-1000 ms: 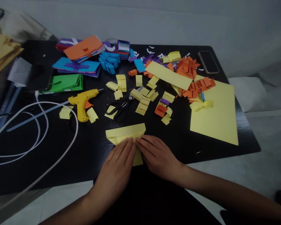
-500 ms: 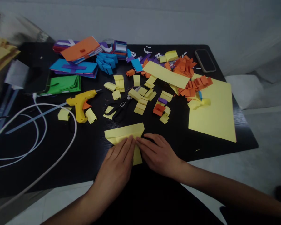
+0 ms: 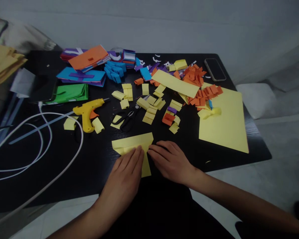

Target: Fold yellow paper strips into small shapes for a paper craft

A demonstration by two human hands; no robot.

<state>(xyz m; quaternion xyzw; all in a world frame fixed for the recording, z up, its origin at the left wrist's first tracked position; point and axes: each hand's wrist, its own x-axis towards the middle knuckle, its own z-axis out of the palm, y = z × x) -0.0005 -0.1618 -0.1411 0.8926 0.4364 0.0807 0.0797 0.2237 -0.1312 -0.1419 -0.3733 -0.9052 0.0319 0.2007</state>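
A folded piece of yellow paper (image 3: 134, 140) lies at the near edge of the black table, with creases across it and its near part partly covered. My left hand (image 3: 128, 169) rests flat on this paper, fingers stretched out and pressing its middle. Just to the right, my right hand (image 3: 169, 161) lies with fingers extended, the fingertips at the paper's right edge. Whether they touch it I cannot tell. Beyond the hands lie black-handled scissors (image 3: 126, 119) and several small folded yellow paper pieces (image 3: 149, 116).
A yellow glue gun (image 3: 87, 111) lies at left beside a looping white cable (image 3: 76, 156). Stacks of coloured paper (image 3: 81, 77) and orange folded pieces (image 3: 193, 76) sit farther back. On the right are a large yellow sheet (image 3: 223, 126) and a phone (image 3: 215, 69).
My right hand has shifted slightly right, away from the left fingertips, toward the paper's right edge. My left hand stays on the paper. The whole view has moved a little.
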